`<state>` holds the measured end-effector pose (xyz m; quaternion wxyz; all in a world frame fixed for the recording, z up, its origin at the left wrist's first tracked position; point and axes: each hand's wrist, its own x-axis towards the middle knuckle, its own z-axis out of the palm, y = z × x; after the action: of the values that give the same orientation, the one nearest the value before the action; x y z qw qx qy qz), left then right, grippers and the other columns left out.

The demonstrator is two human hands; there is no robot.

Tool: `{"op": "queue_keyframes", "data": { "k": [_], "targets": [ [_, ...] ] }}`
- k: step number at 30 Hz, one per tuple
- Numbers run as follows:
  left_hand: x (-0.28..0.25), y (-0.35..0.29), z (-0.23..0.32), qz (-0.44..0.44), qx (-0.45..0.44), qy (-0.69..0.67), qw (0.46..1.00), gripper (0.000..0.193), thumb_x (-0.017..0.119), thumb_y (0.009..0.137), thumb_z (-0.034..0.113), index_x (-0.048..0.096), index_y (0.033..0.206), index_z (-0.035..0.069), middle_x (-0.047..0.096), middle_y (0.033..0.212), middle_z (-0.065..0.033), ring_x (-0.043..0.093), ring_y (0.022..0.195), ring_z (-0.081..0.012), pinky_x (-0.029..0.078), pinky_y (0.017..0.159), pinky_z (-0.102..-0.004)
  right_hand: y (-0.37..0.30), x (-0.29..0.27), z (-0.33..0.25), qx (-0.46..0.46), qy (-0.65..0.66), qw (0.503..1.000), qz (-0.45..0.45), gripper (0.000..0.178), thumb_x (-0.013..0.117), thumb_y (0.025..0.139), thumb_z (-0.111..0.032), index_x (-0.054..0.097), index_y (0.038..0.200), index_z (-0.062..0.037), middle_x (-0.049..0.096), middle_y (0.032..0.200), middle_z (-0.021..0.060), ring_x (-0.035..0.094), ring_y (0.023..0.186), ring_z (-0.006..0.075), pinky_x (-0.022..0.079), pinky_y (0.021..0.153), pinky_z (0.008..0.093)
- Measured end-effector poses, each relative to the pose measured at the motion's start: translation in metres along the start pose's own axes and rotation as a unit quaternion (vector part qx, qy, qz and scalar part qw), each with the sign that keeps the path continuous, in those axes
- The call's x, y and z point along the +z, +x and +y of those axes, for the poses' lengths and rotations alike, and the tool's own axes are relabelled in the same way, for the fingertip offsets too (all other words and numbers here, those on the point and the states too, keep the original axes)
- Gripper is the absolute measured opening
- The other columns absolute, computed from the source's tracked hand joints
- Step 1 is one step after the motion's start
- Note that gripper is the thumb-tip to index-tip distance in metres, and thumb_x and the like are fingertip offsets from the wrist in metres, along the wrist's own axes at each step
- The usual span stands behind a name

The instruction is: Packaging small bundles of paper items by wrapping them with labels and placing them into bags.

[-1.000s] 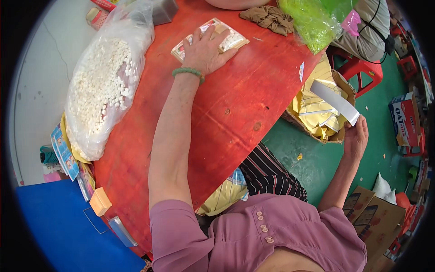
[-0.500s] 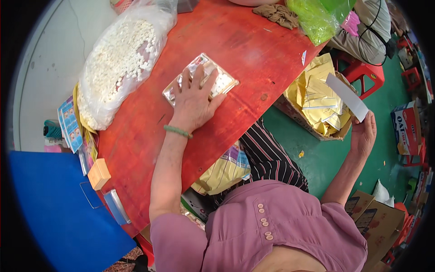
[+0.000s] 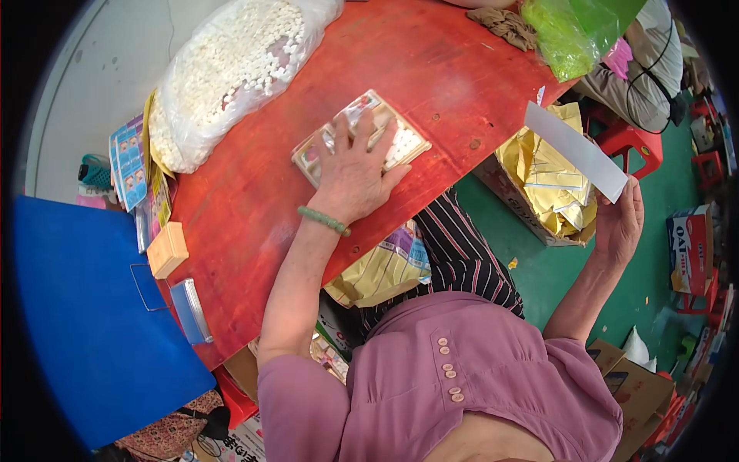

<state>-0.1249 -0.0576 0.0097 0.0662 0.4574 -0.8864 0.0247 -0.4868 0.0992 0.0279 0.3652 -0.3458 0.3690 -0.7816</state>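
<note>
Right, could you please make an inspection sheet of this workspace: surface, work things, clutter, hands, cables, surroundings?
Surface: red table, dark spots.
Work things: flat pack on the table; white strip held up.
Clutter: clear bag of white pieces, brown cloth.
Hands: left hand spread over the pack; right hand grips the strip's end.
Cables: black cord, upper right.
Surroundings: green floor, carton of yellow wrappers, red stool.
</note>
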Motion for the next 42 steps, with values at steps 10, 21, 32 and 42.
{"op": "queue_keyframes", "data": {
  "k": [10,21,32,42],
  "targets": [
    [0.017,0.040,0.014,0.081,0.022,-0.019,0.996,0.066,0.054,0.087,0.054,0.044,0.140,0.017,0.031,0.147,-0.0181,0.026,0.133,-0.0485,0.019,0.101,-0.0740,0.008,0.029,0.003,0.014,-0.020,1.000,-0.008,0.017,0.051,0.097,-0.011,0.054,0.110,0.0005,0.059,0.096,0.0054,0.051,0.080,0.0106,0.043,0.080,0.0275],
    [0.016,0.041,0.014,0.110,-0.001,-0.067,0.992,0.087,0.057,0.084,0.059,0.031,0.144,0.002,0.029,0.145,-0.0273,0.025,0.134,-0.0478,0.018,0.105,-0.0682,0.021,0.051,0.011,0.023,0.003,0.997,-0.080,0.018,0.052,0.097,-0.011,0.056,0.109,0.0022,0.061,0.100,0.0067,0.054,0.088,0.0120,0.041,0.079,0.0269],
    [0.004,0.033,-0.004,0.129,-0.114,-0.107,0.979,0.085,0.053,0.087,0.060,0.034,0.140,-0.004,0.032,0.142,-0.0315,0.024,0.137,-0.0471,0.021,0.104,-0.0684,0.019,0.056,0.020,0.040,-0.021,0.998,-0.041,0.019,0.051,0.098,-0.013,0.055,0.109,0.0009,0.061,0.098,0.0061,0.052,0.084,0.0111,0.040,0.075,0.0259],
    [-0.010,-0.011,-0.040,0.033,-0.109,-0.112,0.987,0.064,0.054,0.088,0.055,0.052,0.128,0.004,0.042,0.140,-0.0197,0.030,0.136,-0.0414,0.024,0.105,-0.0665,0.027,0.073,0.028,0.055,0.030,0.992,-0.111,0.019,0.050,0.098,-0.011,0.055,0.111,0.0022,0.061,0.101,0.0077,0.052,0.082,0.0111,0.040,0.070,0.0259]
  ]
}}
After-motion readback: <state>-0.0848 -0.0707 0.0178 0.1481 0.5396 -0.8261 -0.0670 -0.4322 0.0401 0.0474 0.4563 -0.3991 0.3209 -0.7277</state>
